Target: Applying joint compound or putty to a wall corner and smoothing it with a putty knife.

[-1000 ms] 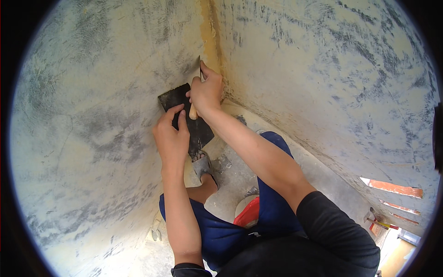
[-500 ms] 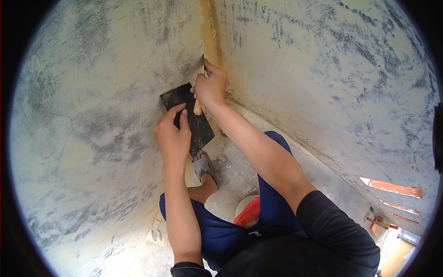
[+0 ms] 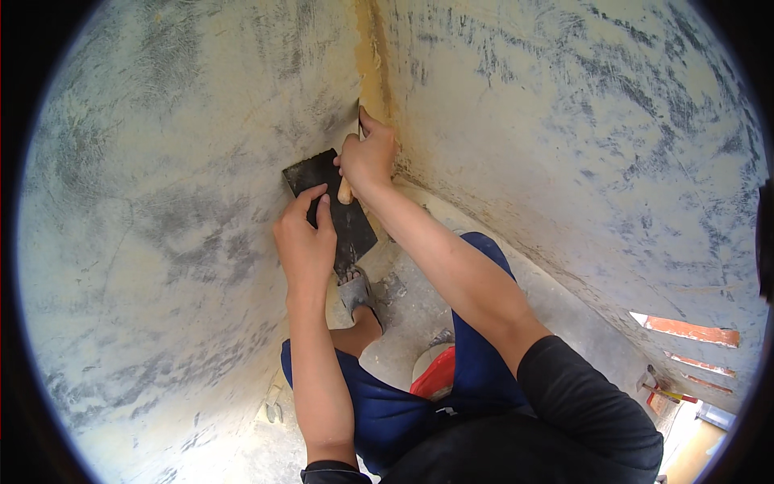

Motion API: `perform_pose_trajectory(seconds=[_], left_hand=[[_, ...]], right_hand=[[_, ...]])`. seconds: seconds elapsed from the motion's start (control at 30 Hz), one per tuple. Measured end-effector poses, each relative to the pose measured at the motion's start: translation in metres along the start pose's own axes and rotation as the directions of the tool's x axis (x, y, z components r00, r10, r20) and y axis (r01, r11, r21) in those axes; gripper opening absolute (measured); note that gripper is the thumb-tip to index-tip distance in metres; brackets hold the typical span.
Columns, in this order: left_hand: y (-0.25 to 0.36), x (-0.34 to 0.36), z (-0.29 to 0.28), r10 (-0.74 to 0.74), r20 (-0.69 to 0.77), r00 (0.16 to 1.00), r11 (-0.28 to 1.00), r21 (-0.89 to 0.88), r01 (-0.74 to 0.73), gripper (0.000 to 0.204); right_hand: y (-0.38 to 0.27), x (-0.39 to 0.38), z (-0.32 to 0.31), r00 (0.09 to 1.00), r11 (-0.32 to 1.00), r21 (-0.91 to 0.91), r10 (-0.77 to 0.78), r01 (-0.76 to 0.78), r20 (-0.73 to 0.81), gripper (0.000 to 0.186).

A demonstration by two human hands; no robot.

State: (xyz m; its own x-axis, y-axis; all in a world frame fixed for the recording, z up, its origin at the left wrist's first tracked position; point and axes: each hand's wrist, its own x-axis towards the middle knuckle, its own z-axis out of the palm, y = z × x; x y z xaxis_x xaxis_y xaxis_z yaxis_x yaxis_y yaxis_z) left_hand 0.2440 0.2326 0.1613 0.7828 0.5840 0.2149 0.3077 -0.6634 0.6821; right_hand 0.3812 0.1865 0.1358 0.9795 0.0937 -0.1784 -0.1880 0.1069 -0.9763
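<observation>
Left hand clasping dark plaster board, right hand gripping trowel at wall corner

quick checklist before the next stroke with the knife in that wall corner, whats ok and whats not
1. Right hand grips the putty knife by its wooden handle: ok.
2. Blade tip meets the yellowish corner seam: ok.
3. Left hand steadies the dark hawk board against the wall: ok.
4. Filler left on the board: cannot tell, its surface looks dark and mostly bare.
5. Footing: sandalled foot flat on the floor, ok.
6. Red-and-white bucket within reach below the knees: ok.
</observation>
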Motion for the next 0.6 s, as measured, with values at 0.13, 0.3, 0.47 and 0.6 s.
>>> perform_pose_trajectory(seconds=[0.13,0.3,0.47,0.6], left_hand=[[0.000,0.000,0.001,0.014,0.003,1.000,1.000,-0.010,-0.014,0.020],[0.000,0.001,-0.001,-0.017,0.034,0.999,1.000,0.005,0.017,0.020],[0.004,0.000,0.000,-0.010,0.085,0.996,1.000,-0.018,0.012,0.022],[-0.007,-0.006,0.008,0.087,0.115,0.990,0.996,0.006,-0.089,0.027]], right_hand=[[0.003,0.003,0.002,0.999,0.999,0.011,-0.047,0.047,-0.020,0.059],[-0.001,0.020,-0.002,0.999,0.999,0.022,0.038,-0.038,0.014,0.060],[0.011,0.029,-0.007,1.000,0.999,0.032,0.023,-0.024,0.006,0.058],[0.013,0.006,-0.004,0.996,0.996,0.052,0.077,-0.079,0.044,0.055]])
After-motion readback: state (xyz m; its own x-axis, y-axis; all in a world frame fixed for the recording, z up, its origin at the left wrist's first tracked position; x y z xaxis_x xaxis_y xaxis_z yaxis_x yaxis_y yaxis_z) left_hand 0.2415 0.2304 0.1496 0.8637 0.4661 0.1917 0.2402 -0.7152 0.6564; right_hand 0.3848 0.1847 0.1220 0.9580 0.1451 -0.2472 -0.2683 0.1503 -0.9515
